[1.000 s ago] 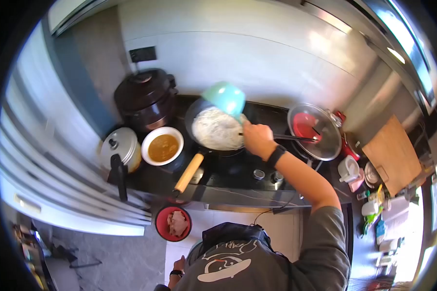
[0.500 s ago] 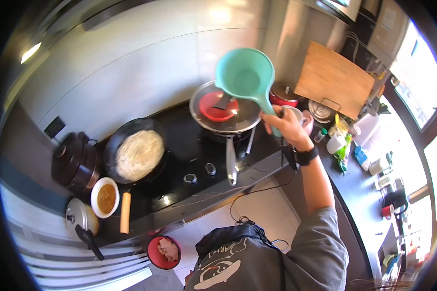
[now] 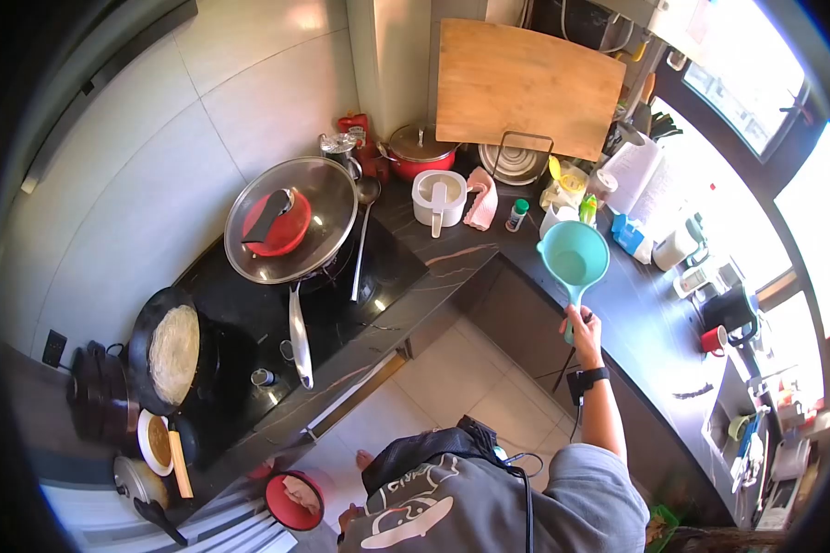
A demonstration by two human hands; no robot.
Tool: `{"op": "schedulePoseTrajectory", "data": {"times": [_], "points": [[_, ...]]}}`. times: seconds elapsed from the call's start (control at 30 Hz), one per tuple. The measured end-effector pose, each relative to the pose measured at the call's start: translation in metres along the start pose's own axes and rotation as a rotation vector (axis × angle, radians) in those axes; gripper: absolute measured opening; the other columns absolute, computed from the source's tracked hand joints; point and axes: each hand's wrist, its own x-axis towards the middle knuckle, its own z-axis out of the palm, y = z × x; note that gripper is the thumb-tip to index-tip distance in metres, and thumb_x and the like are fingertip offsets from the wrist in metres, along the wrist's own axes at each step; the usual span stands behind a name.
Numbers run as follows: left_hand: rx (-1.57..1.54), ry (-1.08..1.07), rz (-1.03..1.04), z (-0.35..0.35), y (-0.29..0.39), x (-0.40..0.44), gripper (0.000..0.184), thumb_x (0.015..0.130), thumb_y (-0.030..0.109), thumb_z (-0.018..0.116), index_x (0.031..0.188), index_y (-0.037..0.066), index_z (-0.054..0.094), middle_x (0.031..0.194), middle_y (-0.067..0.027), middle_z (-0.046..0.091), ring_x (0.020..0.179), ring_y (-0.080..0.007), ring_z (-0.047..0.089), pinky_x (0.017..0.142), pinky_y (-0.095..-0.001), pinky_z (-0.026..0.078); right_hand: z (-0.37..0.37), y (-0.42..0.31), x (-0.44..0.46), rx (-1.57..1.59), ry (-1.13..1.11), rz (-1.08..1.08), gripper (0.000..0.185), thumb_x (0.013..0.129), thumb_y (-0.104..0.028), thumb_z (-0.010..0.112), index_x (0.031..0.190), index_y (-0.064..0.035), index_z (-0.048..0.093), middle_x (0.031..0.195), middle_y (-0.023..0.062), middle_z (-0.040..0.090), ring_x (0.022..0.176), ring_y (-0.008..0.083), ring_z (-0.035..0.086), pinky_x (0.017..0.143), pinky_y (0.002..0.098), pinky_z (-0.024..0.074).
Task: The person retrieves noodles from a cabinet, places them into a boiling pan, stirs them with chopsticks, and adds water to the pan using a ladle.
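My right hand [image 3: 583,334] is closed around the handle of a teal water dipper [image 3: 576,256], held over the right-hand counter. The dipper's bowl faces up, and I make out nothing inside it. Only a sliver of my left hand [image 3: 349,517] shows beside my shirt, near a red container [image 3: 273,502] with pale pink raw meat [image 3: 301,495] in it. My left fingers are hidden, and I cannot tell whether they touch the container. A white lidded jug [image 3: 438,198] and a small green-capped bottle [image 3: 517,215] stand near the dipper.
On the black stove, a pan [image 3: 298,336] carries a glass lid [image 3: 327,198], and a wok [image 3: 152,309] holds a pale flat layer of food. A long ladle [image 3: 361,249] lies beside the pan. A wooden board [image 3: 530,83] leans in the corner; a bowl of brown liquid [image 3: 160,444] sits left.
My right hand has carried the teal dipper from above the lidded pan across to the right-hand counter. The view has turned right.
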Motion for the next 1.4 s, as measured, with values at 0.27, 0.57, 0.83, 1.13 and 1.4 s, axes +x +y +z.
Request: {"op": "schedulePoseTrajectory", "data": {"times": [0.27, 0.57, 0.83, 1.13, 1.4], "points": [[-0.363, 0.015, -0.002, 0.042, -0.019, 0.028, 0.028, 0.083, 0.032, 0.044, 0.080, 0.005, 0.052, 0.065, -0.0112, 0.062, 0.064, -0.0288, 0.061, 0.058, -0.0445, 0.047, 0.065, -0.032, 0.046, 0.253, -0.361, 0.012, 0.035, 0.089, -0.036, 0.049, 0.091, -0.0016, 0.058, 0.058, 0.0017, 0.054, 0.048, 0.0077, 0.045, 0.045, 0.0206, 0.0312], [0.087, 0.190, -0.067, 0.061, 0.022, -0.040, 0.033, 0.080, 0.038, 0.045, 0.083, 0.005, 0.052, 0.068, -0.0105, 0.063, 0.065, -0.0285, 0.062, 0.057, -0.0448, 0.047, 0.195, -0.076, 0.131, 0.458, -0.503, 0.122, 0.034, 0.087, -0.036, 0.052, 0.096, -0.0039, 0.059, 0.059, 0.0021, 0.053, 0.042, 0.0071, 0.038, 0.034, 0.0208, 0.0244], [-0.052, 0.103, -0.345, 0.094, 0.068, -0.097, 0.031, 0.081, 0.036, 0.044, 0.084, 0.006, 0.052, 0.064, -0.0119, 0.061, 0.060, -0.0305, 0.061, 0.052, -0.0442, 0.046, 0.252, -0.051, 0.178, 0.376, -0.331, 0.024, 0.032, 0.084, -0.043, 0.053, 0.098, -0.0141, 0.049, 0.066, 0.0053, 0.057, 0.041, 0.0114, 0.042, 0.031, 0.0234, 0.0264], [-0.078, 0.159, -0.465, 0.122, 0.146, -0.122, 0.029, 0.082, 0.033, 0.043, 0.086, 0.006, 0.053, 0.063, -0.0135, 0.061, 0.057, -0.0317, 0.060, 0.050, -0.0452, 0.045, 0.213, 0.020, 0.212, 0.157, -0.266, -0.079, 0.020, 0.080, -0.033, 0.055, 0.087, -0.0139, 0.054, 0.065, 0.0027, 0.052, 0.042, 0.0118, 0.043, 0.035, 0.0269, 0.0297], [-0.670, 0.115, -0.664, 0.094, 0.156, -0.098, 0.032, 0.084, 0.028, 0.041, 0.083, 0.003, 0.062, 0.071, -0.0103, 0.065, 0.056, -0.0222, 0.062, 0.053, -0.0338, 0.051, 0.171, -0.074, 0.025, -0.179, -0.779, -0.171, 0.029, 0.084, -0.021, 0.056, 0.103, 0.0009, 0.059, 0.064, 0.0004, 0.051, 0.038, 0.0026, 0.034, 0.031, 0.0176, 0.0229]]}}
